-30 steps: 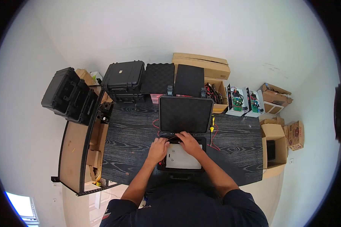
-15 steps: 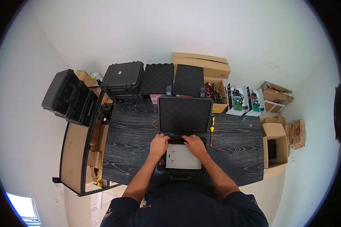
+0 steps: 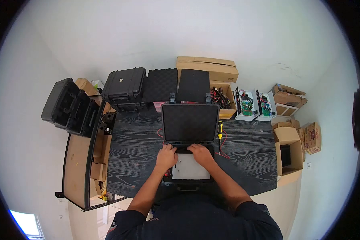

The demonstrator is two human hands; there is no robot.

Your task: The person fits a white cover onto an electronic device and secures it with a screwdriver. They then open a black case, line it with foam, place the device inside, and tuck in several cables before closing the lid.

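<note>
An open black hard case (image 3: 169,182) sits at the table's near edge, its foam-lined lid (image 3: 191,122) standing up behind. Inside lies a flat light-grey panel (image 3: 192,168). My left hand (image 3: 167,156) is at the panel's far left corner, fingers bent together over the gap near the hinge. Beside it, my right hand (image 3: 201,154) rests at the far edge with its fingers curled down into the same gap. What the fingertips pinch is hidden. Some red and black leads (image 3: 167,173) show in the case left of the panel.
A yellow-handled screwdriver (image 3: 220,134) and a red wire (image 3: 226,140) lie right of the case. Behind stand black cases (image 3: 124,86), foam sheets (image 3: 160,86), a box of cables (image 3: 227,100) and units with green circuit boards (image 3: 247,107). A cardboard box (image 3: 290,140) is at the right.
My right hand has shifted slightly toward my left, and the gap between them is narrower. The thin red wire seen between my fingers before is no longer clearly visible. The view has shifted a little.
</note>
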